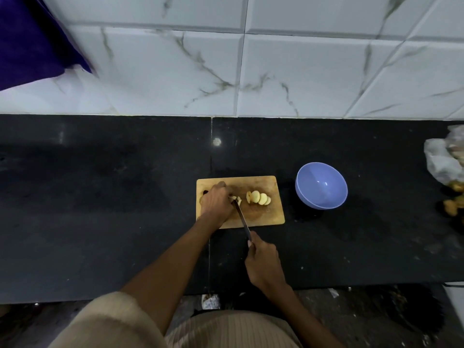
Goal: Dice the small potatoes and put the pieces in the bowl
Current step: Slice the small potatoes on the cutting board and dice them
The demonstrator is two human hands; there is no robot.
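Note:
A wooden cutting board lies on the black counter. On it, a row of pale potato slices leans together at the middle right. My left hand curls over a small stack of potato pieces on the board's left part and holds them down. My right hand grips the handle of a knife in front of the board; the blade tip meets the pieces beside my left fingers. An empty blue bowl stands right of the board.
At the counter's far right edge lie a crumpled plastic bag and some brownish potatoes. A white marble-tiled wall rises behind the counter. A purple cloth hangs at upper left.

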